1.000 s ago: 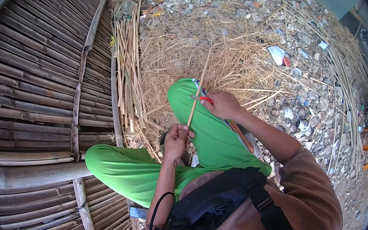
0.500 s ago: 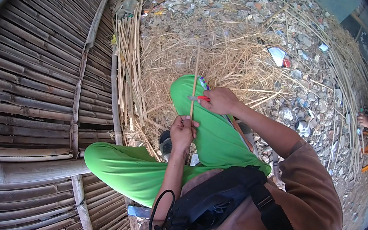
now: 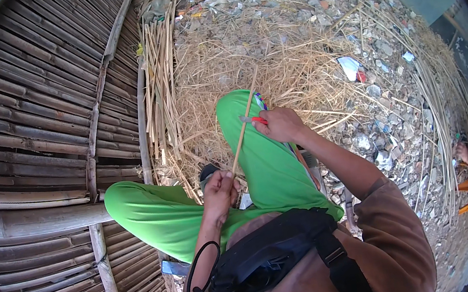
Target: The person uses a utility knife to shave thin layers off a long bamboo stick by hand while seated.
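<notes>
The person sat with legs in bright green trousers (image 3: 273, 170) stretched over a heap of dry shavings (image 3: 270, 64), and both hands were busy with one thin bamboo strip (image 3: 244, 133). The left hand (image 3: 220, 189) was clenched around the strip's lower end, close in front of the body, so that the strip ran up and away from that grip at a slant across the raised knee. Higher along it, the right hand (image 3: 281, 125) was closed on a small knife with a red handle (image 3: 254, 120), whose blade lay against the strip just beside the fingers. The free tip of the strip stuck out well beyond the right grip, over the shavings. To the left of the left grip lay a floor of split bamboo slats (image 3: 25, 132), and along its edge, further out than both hands, a bundle of pale cut strips (image 3: 158, 85) rested lengthwise. Beyond the right grip the ground was stony rubble (image 3: 383, 108) strewn with long thin canes. At the far right another person's hand (image 3: 460, 151) showed near something orange, well apart from the work. A black bag (image 3: 272, 253) hung on the person's chest, below the two grips.
</notes>
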`<state>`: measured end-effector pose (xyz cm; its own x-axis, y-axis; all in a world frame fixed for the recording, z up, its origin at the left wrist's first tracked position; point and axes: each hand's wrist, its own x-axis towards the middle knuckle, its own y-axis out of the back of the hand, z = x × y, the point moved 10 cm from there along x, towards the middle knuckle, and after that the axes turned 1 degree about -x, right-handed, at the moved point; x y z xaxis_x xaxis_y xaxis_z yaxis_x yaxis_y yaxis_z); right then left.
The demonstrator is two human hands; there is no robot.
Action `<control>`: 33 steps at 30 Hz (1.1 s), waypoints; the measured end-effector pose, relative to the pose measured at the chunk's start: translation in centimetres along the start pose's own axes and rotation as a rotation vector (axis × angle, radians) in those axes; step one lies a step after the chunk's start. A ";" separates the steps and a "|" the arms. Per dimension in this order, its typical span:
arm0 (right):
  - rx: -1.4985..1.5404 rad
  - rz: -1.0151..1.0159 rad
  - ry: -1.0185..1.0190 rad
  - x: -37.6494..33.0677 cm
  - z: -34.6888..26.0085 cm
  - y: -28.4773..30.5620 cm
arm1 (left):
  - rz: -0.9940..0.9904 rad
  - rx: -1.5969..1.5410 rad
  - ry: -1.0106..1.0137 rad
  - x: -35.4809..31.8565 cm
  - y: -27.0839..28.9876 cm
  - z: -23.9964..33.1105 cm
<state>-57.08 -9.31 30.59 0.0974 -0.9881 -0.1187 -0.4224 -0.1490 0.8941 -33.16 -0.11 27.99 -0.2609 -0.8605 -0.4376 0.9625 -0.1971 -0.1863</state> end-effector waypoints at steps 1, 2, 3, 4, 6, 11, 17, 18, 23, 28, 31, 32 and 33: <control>0.001 0.000 0.001 0.0 -0.1 0.1 | 0.002 0.011 0.021 -1.1 0.5 0.0; 0.006 0.009 -0.004 -0.1 0.1 0.2 | -0.002 0.012 0.023 -2.1 1.0 0.2; 0.011 0.017 -0.010 -0.2 0.3 0.3 | 0.023 0.044 0.059 -3.2 1.8 0.1; 0.013 0.017 -0.009 -0.2 0.2 0.3 | 0.052 0.076 0.094 -4.6 2.8 -0.1; 0.015 0.025 -0.018 -0.2 0.6 0.3 | 0.054 0.077 0.104 -7.0 4.5 -0.5; 0.024 0.051 -0.040 -0.6 1.2 0.7 | 0.105 0.139 0.139 -13.2 8.6 -1.5; 0.033 0.112 -0.064 -1.3 2.2 1.7 | 0.095 0.134 0.175 -17.0 10.6 -1.2; 0.034 0.114 -0.068 -1.4 2.5 1.9 | 0.090 0.139 0.166 -16.3 10.3 -1.3; 0.206 0.085 -0.156 -0.5 4.8 -0.7 | -0.066 0.114 0.105 -9.9 4.5 -1.1; 0.421 0.313 -0.374 -0.4 9.2 0.8 | -0.055 -0.114 0.055 -0.9 -0.5 0.4; 0.298 0.264 -0.217 -0.4 4.3 2.0 | -0.036 -0.180 0.009 4.4 -2.3 0.6; 0.226 0.210 -0.093 -0.6 2.4 2.0 | -0.046 -0.215 0.002 5.6 -3.4 0.7; 0.135 0.166 -0.052 -0.9 1.4 1.9 | -0.049 -0.218 0.004 6.3 -4.0 0.7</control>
<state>-59.24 -8.78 31.75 -0.0291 -0.9996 0.0001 -0.5459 0.0159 0.8377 -38.62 -5.07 26.55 -0.3081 -0.8504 -0.4264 0.9098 -0.1323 -0.3934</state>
